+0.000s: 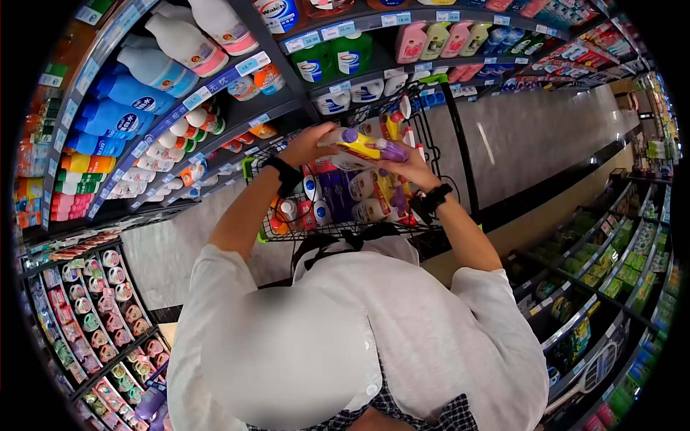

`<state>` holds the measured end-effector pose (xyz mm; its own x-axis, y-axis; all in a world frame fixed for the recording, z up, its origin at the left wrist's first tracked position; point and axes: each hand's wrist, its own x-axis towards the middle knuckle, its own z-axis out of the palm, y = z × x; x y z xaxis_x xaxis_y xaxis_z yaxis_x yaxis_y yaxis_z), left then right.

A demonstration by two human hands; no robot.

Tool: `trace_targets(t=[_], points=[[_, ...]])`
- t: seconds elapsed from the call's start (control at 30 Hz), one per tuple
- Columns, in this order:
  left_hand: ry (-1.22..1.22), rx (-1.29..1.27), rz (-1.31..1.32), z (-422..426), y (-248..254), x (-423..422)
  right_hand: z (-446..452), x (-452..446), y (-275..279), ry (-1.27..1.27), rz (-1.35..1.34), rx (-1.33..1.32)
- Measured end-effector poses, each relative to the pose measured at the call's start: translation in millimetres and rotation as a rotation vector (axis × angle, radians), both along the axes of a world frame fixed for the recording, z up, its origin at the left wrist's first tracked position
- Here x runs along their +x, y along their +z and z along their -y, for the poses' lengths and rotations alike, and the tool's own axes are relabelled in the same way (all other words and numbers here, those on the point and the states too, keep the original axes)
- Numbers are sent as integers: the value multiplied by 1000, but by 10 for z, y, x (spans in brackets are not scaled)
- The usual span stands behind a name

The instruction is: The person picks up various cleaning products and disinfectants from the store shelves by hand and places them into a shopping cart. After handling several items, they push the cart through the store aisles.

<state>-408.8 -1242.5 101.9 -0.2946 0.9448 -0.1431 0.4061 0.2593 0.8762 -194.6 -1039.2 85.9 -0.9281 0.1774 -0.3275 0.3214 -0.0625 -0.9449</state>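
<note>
Only the head view to go on here, so here's where things stand; the left hand (pixel 309 145) and the right hand (pixel 412 169) are both on one pale plastic bottle with yellow and purple on it (pixel 365 146), held up over a black wire shopping cart with green corner pieces (pixel 305 234); left has the pale end, right has the purple end; each hand looks closed only as far as the bottle's thickness allows, though the far-side fingers are hidden, so no idea how tight the grip is; can't make out the label either, and it could even be two bottles banded together.

As for progress, I'd say a fair bit is done; the cart already has white bottles with blue caps (pixel 321 213) near its close edge, a dark purple boxy pack (pixel 336 194) beside them, and white bottles with yellow and purple labels (pixel 368 188) to the right of that; the bottle in the hands isn't set down anywhere yet, so that bit's unfinished imo; whether anything else is left, I honestly can't tell.

Right past the cart is a dark grey store shelf (pixel 298 72); it's got chunky green bottles (pixel 350 54) and a row of pink and pale green pump bottles (pixel 435 41) on it; neither hand is touching any of those.
</note>
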Motion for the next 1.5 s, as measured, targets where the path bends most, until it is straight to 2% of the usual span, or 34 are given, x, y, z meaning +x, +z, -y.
trace_targets(t=[0.1,0.13,0.17,0.23,0.3,0.37,0.43,0.47,0.5,0.53,0.57,0.6,0.63,0.67,0.7,0.73,0.77,0.8,0.9,0.93,0.97,1.0,1.03,1.1,1.17,1.2,1.23,1.27,1.3,1.33,1.37,1.43,1.47,1.5], points=[[-87,10,20,-137,-410,-214,11,-29,-168,96,-35,29],[-151,-46,-48,-183,-462,-247,44,-65,-456,104,-225,115],[-217,-102,-114,-228,-560,-280,92,-113,-432,105,-219,118],[-249,-92,-112,-347,-834,-299,237,-150,-395,164,111,622],[-244,-58,-200,-478,-1040,-335,290,-214,-654,76,34,693],[-255,-20,-183,-593,-1224,-387,268,-293,-800,71,111,669],[-83,57,8,-670,-1438,-353,250,-379,-902,57,169,623],[-60,113,-93,-686,-1497,-308,224,-431,-911,1,257,497],[-46,120,-81,-699,-1549,-229,191,-504,-911,-54,338,371],[78,30,-174,-697,-1642,-139,153,-572,-976,-126,412,217],[204,-64,-271,-683,-1755,-70,78,-618,-1119,-110,415,225],[269,-25,-287,-623,-2085,27,4,-659,-1312,-101,411,220],[320,-82,-254,-563,-2317,182,-38,-696,-1418,-94,408,211],[253,-516,211,-550,-1698,262,-59,-735,-1411,-34,311,437],[196,-159,56,-405,-2429,424,-117,-786,-1508,-24,306,433],[162,-438,42,-334,-2021,575,-193,-836,-1699,-28,365,411],[184,-337,55,-196,-2206,734,-228,-875,-1804,-33,424,391],[204,-235,65,-57,-2418,849,-176,-908,-1464,-48,440,530],[174,-326,169,336,-2256,837,-160,-951,-1112,2,425,532],[251,-333,297,532,-2313,779,-119,-938,-1013,-52,412,486],[334,-336,421,723,-2241,680,-135,-908,-1132,-43,400,481],[353,-352,454,930,-2154,528,-171,-891,-1307,-27,382,623],[193,-111,-127,1269,-2383,395,-197,-880,-1411,-14,362,763],[361,-59,153,1691,-2036,94,-156,-819,-1343,-34,298,669],[733,-281,397,1887,-1308,-174,-160,-775,-1433,-20,288,707],[815,-178,519,2125,-1290,-369,-179,-720,-1526,-57,207,714],[807,36,490,2319,-1111,-458,-162,-682,-1580,-97,127,724],[984,-25,460,2407,-840,-559,-102,-658,-1414,-146,82,711],[1014,-37,488,2531,-531,-700,-32,-633,-1124,-195,39,702],[1000,115,441,2645,-214,-744,69,-628,-916,-276,127,887],[984,104,309,2752,89,-812,121,-615,-830,-351,7,1009],[990,230,216,2792,779,-858,471,-633,-272,-333,-243,1210],[982,265,192,2756,1140,-822,701,-648,-108,-282,-199,1074],[969,346,129,2714,1366,-808,873,-671,-217,-249,-235,996]])
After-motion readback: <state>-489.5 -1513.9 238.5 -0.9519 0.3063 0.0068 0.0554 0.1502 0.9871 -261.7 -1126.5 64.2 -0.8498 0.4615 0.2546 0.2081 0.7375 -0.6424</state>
